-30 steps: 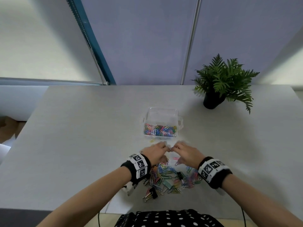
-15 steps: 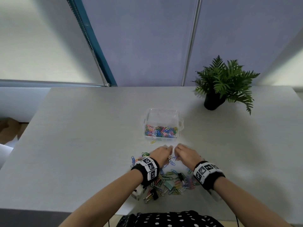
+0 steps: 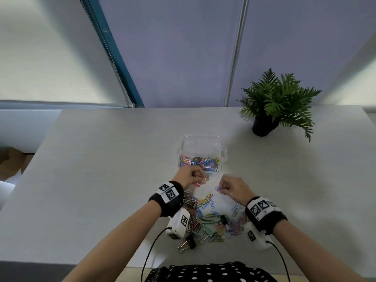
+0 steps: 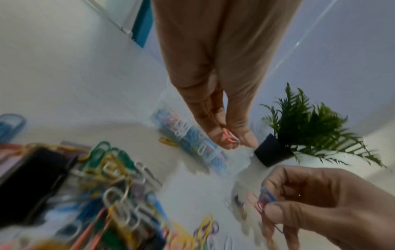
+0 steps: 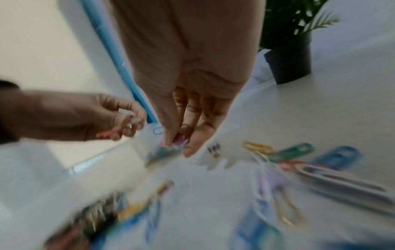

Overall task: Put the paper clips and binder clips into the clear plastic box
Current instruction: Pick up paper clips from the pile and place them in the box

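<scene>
Hands (image 3: 211,183) now apart, pinching wire clips (image 4: 229,137).

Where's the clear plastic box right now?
In the head view the clear plastic box sits mid-table, just beyond the left hand, with the potted plant farther back on the right.

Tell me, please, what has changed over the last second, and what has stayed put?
The hands, fingertips together a second ago, have drawn apart: the left hand now pinches pink paper clips by the clear plastic box, the right hand blue and pink ones. The box, pile and potted plant stayed.
</scene>
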Demonstrator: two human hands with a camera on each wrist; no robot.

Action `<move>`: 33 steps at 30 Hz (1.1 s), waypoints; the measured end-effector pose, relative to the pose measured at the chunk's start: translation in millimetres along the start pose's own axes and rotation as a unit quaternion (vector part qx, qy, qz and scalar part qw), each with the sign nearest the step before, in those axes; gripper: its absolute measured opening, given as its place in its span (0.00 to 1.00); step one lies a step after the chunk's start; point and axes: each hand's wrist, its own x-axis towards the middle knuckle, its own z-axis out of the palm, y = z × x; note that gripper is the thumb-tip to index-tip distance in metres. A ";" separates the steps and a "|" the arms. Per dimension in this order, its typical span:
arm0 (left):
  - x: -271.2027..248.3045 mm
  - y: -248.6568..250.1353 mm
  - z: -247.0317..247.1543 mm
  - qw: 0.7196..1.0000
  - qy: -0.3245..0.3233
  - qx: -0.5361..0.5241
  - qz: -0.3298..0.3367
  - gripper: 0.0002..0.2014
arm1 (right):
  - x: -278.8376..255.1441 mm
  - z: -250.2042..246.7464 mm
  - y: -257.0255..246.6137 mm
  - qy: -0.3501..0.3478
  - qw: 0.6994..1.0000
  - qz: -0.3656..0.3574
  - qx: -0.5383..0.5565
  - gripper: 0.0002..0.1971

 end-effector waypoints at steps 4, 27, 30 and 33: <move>15.5 12.5 -21.4 0.998 0.065 0.020 0.016 0.08 | 14.0 -20.2 -27.9 0.015 0.992 -0.004 0.126 0.08; -22.2 -17.9 58.1 0.874 -0.042 0.482 0.042 0.29 | -1.9 39.1 -4.7 -0.042 0.946 -0.102 -0.304 0.30; -19.6 -18.0 54.8 0.888 -0.043 0.458 0.022 0.22 | -0.9 41.3 2.0 -0.012 0.961 -0.098 -0.260 0.22; -16.8 -16.3 48.3 0.906 -0.057 0.419 0.012 0.11 | 2.1 39.6 7.2 -0.017 0.976 -0.076 -0.201 0.14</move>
